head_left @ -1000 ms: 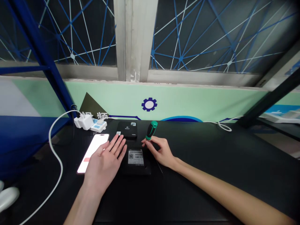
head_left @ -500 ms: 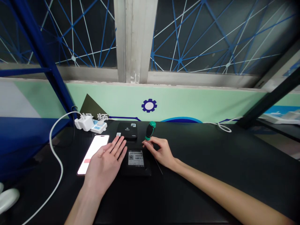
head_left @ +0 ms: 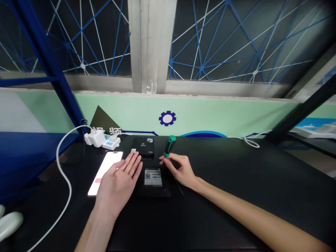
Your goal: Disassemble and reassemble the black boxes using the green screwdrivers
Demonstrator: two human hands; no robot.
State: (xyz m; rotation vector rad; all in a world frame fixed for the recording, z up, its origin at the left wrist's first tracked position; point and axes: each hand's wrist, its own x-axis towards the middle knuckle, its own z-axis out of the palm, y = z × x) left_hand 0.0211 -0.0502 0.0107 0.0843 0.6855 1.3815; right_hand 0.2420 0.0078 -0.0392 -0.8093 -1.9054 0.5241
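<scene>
My left hand (head_left: 118,183) lies flat with fingers stretched out on the black table (head_left: 236,182), its fingertips at the left edge of a small black box (head_left: 153,180) with a white label. My right hand (head_left: 181,169) pinches a screwdriver with a green and black handle (head_left: 169,145), held upright at the box's far right corner. A lit phone (head_left: 105,171) lies just left of my left hand, partly under it.
A second black box (head_left: 143,146) sits behind the first. A white charger and power strip (head_left: 102,140) stand at the back left, with a white cable (head_left: 63,178) looping toward me. A blue frame post (head_left: 52,66) rises at left. A white cable (head_left: 249,141) lies at the back right.
Almost nothing has moved; the view shifted slightly and the screwdriver handle tilted a little while my hands stayed in place.
</scene>
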